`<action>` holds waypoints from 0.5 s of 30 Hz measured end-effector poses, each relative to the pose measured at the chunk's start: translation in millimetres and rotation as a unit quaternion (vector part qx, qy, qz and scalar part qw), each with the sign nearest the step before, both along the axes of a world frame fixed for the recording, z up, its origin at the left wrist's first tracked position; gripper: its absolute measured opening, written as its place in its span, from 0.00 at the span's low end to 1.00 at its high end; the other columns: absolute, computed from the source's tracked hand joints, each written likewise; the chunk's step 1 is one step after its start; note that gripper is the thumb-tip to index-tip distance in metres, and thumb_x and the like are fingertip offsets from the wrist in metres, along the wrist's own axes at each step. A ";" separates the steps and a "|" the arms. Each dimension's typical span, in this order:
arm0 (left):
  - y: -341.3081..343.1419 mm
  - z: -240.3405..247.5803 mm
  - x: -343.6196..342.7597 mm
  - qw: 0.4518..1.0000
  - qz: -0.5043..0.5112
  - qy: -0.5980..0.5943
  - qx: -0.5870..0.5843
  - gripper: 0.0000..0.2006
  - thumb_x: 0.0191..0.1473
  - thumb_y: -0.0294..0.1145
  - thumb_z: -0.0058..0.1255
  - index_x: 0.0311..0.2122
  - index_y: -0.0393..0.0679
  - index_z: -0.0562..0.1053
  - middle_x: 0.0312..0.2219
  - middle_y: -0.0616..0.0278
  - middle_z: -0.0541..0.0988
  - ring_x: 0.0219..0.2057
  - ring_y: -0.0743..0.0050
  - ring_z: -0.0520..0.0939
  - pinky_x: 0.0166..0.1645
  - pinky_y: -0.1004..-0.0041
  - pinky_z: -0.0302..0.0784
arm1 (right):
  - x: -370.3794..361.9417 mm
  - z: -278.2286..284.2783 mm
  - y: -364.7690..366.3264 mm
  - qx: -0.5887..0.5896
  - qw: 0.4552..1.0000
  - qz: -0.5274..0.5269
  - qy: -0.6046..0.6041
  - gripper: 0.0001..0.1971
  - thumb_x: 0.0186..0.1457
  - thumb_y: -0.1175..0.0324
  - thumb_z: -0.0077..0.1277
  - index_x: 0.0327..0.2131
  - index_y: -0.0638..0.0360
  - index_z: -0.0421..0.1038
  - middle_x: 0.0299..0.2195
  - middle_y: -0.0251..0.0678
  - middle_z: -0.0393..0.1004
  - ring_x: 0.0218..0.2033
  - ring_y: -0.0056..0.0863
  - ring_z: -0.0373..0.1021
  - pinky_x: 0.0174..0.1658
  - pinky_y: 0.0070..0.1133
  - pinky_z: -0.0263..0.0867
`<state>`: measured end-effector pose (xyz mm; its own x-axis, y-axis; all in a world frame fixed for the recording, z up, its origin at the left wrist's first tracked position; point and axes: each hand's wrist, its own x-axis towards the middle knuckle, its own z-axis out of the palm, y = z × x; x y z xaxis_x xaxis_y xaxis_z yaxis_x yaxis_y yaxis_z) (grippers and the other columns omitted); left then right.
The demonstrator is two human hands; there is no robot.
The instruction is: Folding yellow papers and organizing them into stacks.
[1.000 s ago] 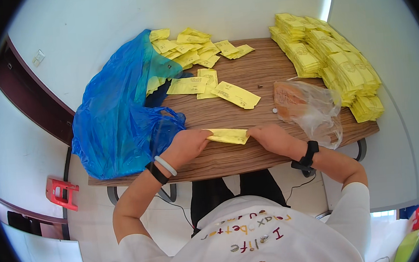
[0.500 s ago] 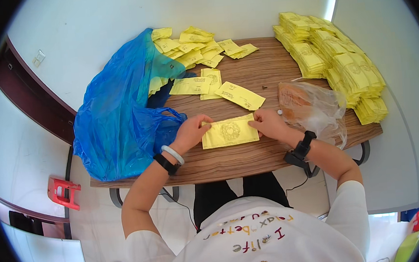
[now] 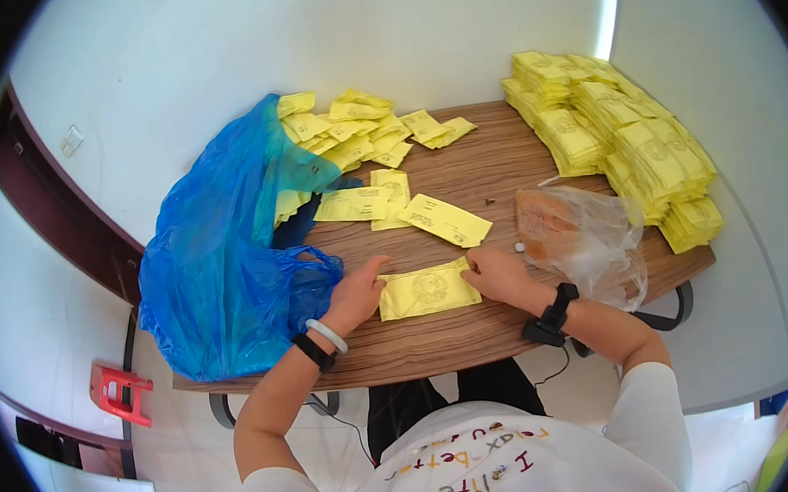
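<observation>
A flat yellow sachet [image 3: 429,290] with a printed round design lies crosswise before me near the table's front edge. My left hand [image 3: 357,293] is at its left end, thumb against the edge and index finger reaching just above the corner; the other fingers are hidden. At the upper right corner, my right hand [image 3: 502,277] pinches the sachet between thumb and fingers. Just beyond are loose sachets: one tilted [image 3: 447,220], one lying sideways [image 3: 351,204] and one upright [image 3: 391,191], the last two overlapping.
A big blue plastic bag [image 3: 219,260] slumps over the table's left side, with a loose heap of yellow sachets [image 3: 347,125] by its mouth. Stacked sachet bundles [image 3: 621,126] line the right edge. A clear plastic bag [image 3: 602,243] with something orange-brown lies on the wooden table [image 3: 489,164].
The whole view has shifted, so the table sits lower in the picture. My left index finger has lifted away from the sachet's corner. My right hand keeps its pinch.
</observation>
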<state>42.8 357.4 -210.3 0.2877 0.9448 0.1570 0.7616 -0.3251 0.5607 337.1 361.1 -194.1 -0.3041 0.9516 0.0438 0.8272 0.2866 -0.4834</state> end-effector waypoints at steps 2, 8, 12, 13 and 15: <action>-2.9 10.8 1.7 0.997 0.036 0.031 -0.056 0.21 0.55 0.29 0.52 0.55 0.52 0.68 0.30 0.52 0.78 0.33 0.52 0.79 0.37 0.61 0.75 | 0.1 -3.4 1.6 0.005 1.000 0.008 0.019 0.13 0.53 0.58 0.54 0.27 0.58 0.71 0.26 0.42 0.75 0.30 0.43 0.72 0.31 0.36 0.66; -3.8 22.5 5.4 0.990 0.020 0.137 -0.001 0.23 0.55 0.30 0.52 0.56 0.46 0.67 0.36 0.50 0.78 0.39 0.51 0.78 0.43 0.61 0.75 | -0.6 3.5 2.3 -0.004 1.000 -0.012 0.020 0.12 0.53 0.59 0.54 0.28 0.58 0.72 0.27 0.43 0.75 0.31 0.44 0.73 0.32 0.37 0.67; -4.4 35.4 29.1 0.973 -0.033 0.195 0.118 0.27 0.55 0.34 0.53 0.60 0.42 0.64 0.48 0.47 0.73 0.50 0.47 0.73 0.52 0.60 0.71 | -0.4 -9.6 4.6 0.017 0.999 -0.017 0.031 0.12 0.52 0.60 0.53 0.29 0.59 0.73 0.29 0.45 0.76 0.34 0.46 0.73 0.35 0.38 0.68; -9.2 44.3 42.5 0.966 -0.062 0.189 0.164 0.29 0.56 0.39 0.52 0.61 0.42 0.62 0.53 0.46 0.69 0.55 0.45 0.70 0.55 0.57 0.69 | 3.2 -17.7 6.6 0.029 0.999 -0.011 0.039 0.12 0.52 0.59 0.53 0.30 0.59 0.73 0.30 0.45 0.76 0.34 0.46 0.74 0.36 0.38 0.68; -19.4 41.1 52.2 0.957 -0.089 0.182 0.209 0.31 0.57 0.43 0.52 0.63 0.42 0.60 0.58 0.44 0.66 0.59 0.43 0.66 0.59 0.55 0.67 | -0.7 -15.1 4.0 0.027 0.999 -0.016 0.042 0.12 0.52 0.59 0.54 0.29 0.59 0.73 0.29 0.45 0.76 0.34 0.46 0.73 0.35 0.38 0.68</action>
<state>95.0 338.0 -169.2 0.5454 0.7528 0.3686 0.7937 -0.6051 0.0615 336.3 365.1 -209.2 -0.2670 0.9563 0.1190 0.7938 0.2882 -0.5355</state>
